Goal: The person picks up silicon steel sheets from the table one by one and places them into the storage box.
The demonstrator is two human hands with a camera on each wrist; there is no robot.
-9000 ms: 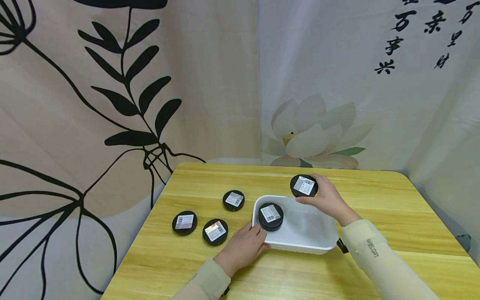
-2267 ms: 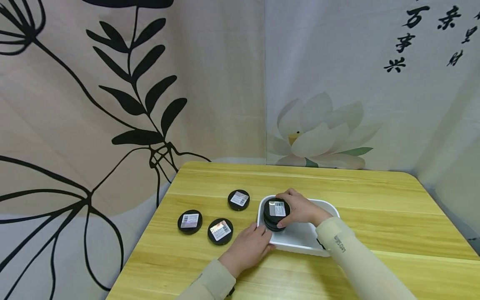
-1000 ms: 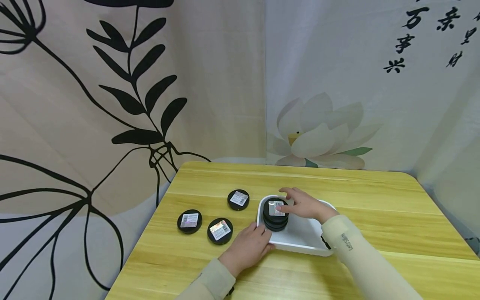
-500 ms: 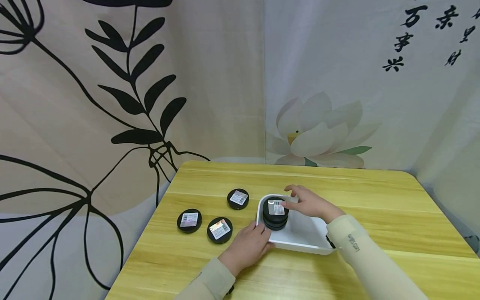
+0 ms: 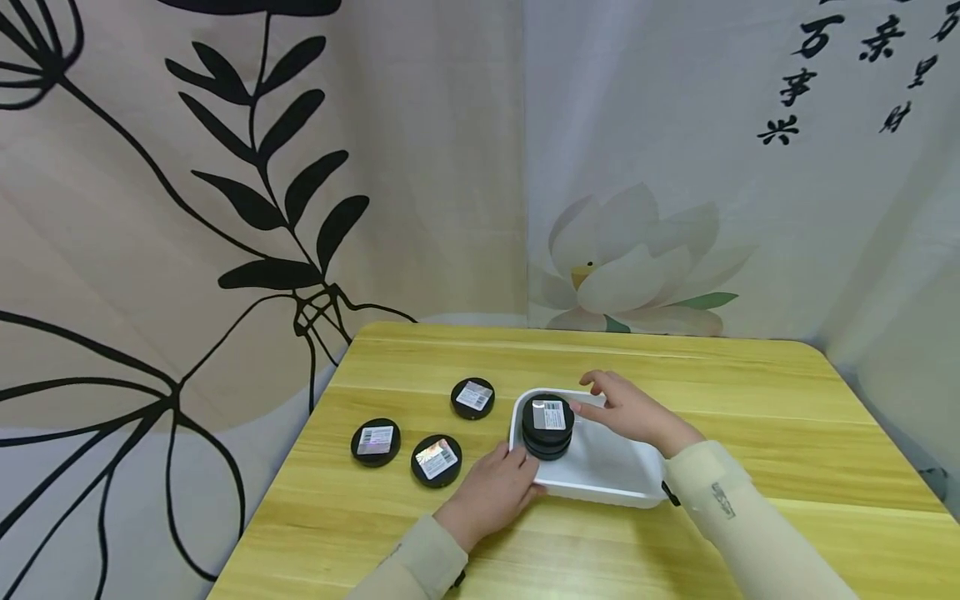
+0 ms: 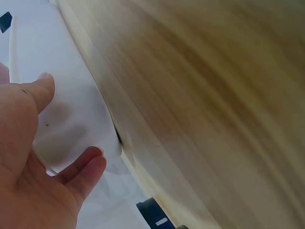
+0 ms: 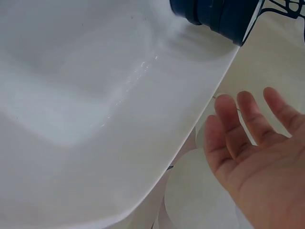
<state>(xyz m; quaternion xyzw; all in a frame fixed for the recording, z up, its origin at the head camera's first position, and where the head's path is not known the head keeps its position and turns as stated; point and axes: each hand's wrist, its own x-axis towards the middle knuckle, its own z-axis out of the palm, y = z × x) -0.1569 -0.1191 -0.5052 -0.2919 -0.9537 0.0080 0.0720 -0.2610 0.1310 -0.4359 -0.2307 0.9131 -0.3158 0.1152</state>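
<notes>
In the head view, a white plastic container [image 5: 611, 493] sits on the table. A stack of flat round black cases [image 5: 548, 443] stands at its left end, the top one bearing a silver-white barcode label. My left hand [image 5: 491, 490] grips the container's near left corner; in the left wrist view the thumb [image 6: 44, 90] and fingers lie on either side of that corner. My right hand [image 5: 633, 414] hovers over the container's far side, just right of the stack. Its fingers are spread and hold nothing, as the right wrist view also shows.
Left of the container, three more round black cases lie label up on the wooden table [image 5: 750, 400]: one at the far side [image 5: 472, 398], a second farther left [image 5: 376, 442] and a third nearer the left hand [image 5: 437, 461]. A printed curtain [image 5: 450, 167] hangs behind.
Earlier my right hand held a black case above the container's far side, then set it on the stack. It has let go and drawn back right. The left hand stays at the corner.
</notes>
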